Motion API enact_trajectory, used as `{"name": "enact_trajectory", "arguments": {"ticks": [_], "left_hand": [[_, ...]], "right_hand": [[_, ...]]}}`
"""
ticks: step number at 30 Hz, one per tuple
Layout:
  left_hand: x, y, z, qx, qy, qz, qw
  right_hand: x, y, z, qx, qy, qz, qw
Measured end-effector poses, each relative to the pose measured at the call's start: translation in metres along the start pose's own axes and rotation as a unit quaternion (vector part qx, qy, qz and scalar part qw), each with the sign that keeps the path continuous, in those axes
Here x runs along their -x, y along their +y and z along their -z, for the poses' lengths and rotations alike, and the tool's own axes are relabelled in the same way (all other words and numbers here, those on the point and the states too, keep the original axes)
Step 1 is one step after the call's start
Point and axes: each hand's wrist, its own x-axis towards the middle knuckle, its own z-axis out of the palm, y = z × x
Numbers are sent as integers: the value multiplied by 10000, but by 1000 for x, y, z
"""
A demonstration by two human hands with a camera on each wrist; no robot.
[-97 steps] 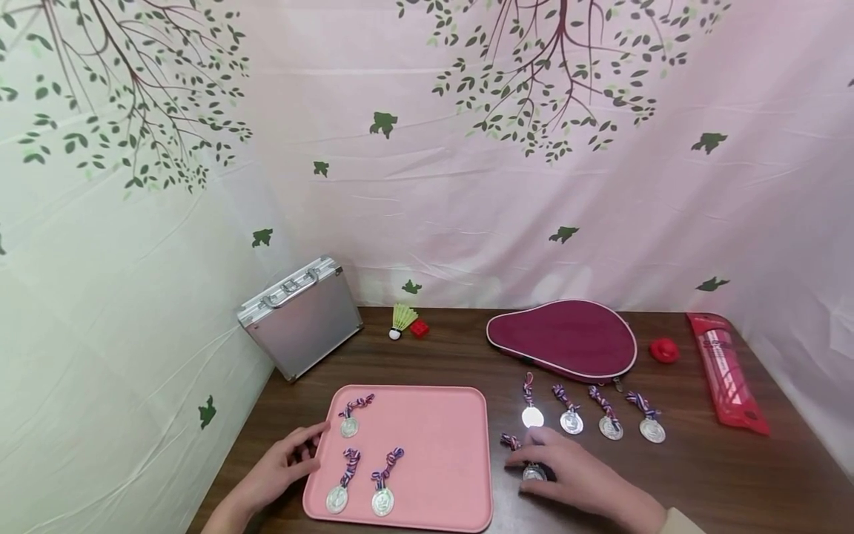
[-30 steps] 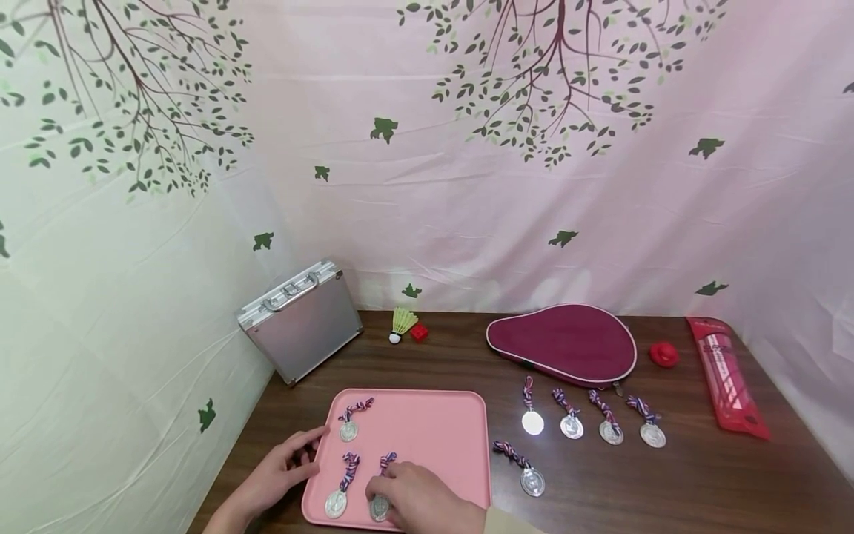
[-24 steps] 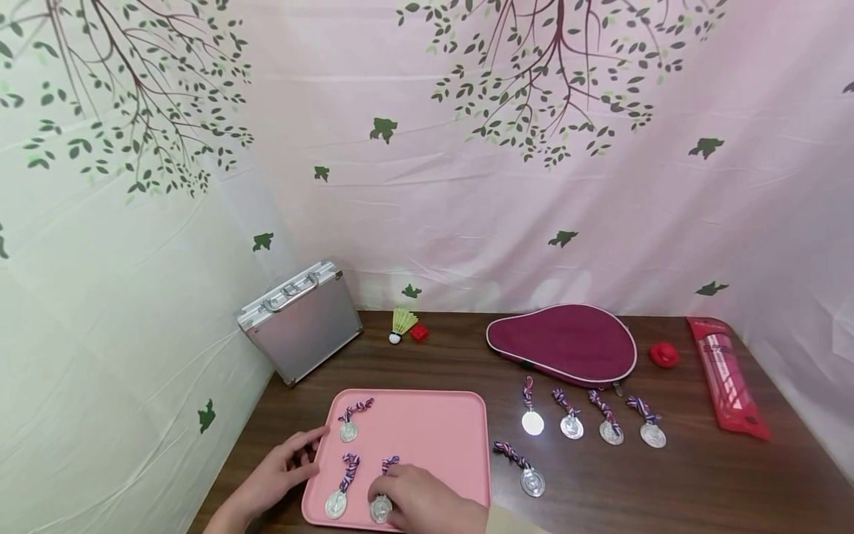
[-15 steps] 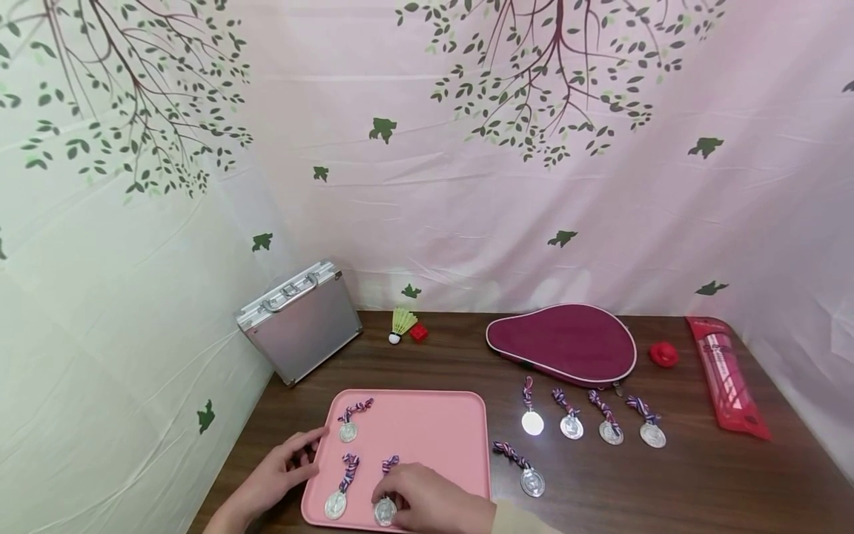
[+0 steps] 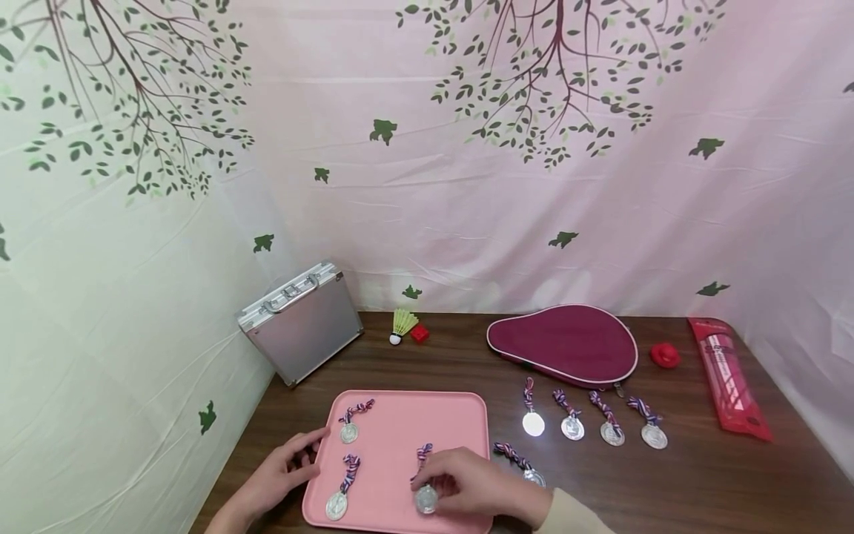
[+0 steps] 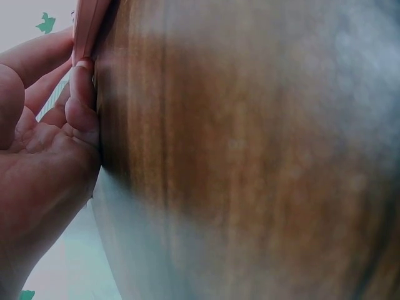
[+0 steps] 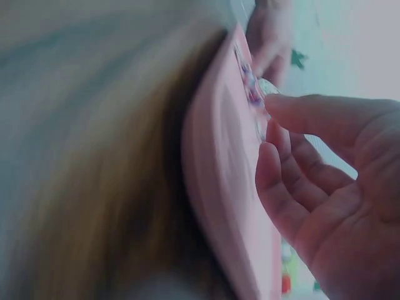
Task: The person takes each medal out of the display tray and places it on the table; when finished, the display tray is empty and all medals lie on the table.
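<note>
On the pink tray [image 5: 390, 423], my right hand [image 5: 467, 482] pinches a silver medal [image 5: 426, 499] with a knotted red, white and blue ribbon. The thumb and fingers of that hand also show in the right wrist view, at the tray's surface. Two more medals lie on the tray's left side, an upper medal [image 5: 349, 432] and a lower medal [image 5: 336, 505]. My left hand [image 5: 280, 475] rests against the tray's left rim with relaxed, bent fingers, and the left wrist view shows fingertips touching the rim [image 6: 87, 31].
Right of the tray lies a medal [image 5: 534, 477], partly behind my right hand. Several medals [image 5: 572, 427] form a row beyond it. At the back stand a silver case [image 5: 307, 326], shuttlecock [image 5: 403, 323], red block [image 5: 419, 334], maroon paddle case [image 5: 567, 341], small red hat [image 5: 664, 355] and red packet [image 5: 727, 378].
My right hand has come from the table medal to the tray's medal and slid it rightward across the tray. The table medal now lies at a different angle. My left hand has stayed put.
</note>
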Motion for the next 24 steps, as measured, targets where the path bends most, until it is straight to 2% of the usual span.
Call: {"name": "enact_trajectory", "arguments": {"ticks": [10,19,24], "left_hand": [[0,-2,0,49,8,5,10000],[0,-1,-1,42,12,4,10000],[0,-1,-2,52,29,-28,10000]], "right_hand": [[68,16,58,356,658,406,9964],[132,27,97,546,1116,-73,9922],[159,31,105,685,1065,-443,9910]]}}
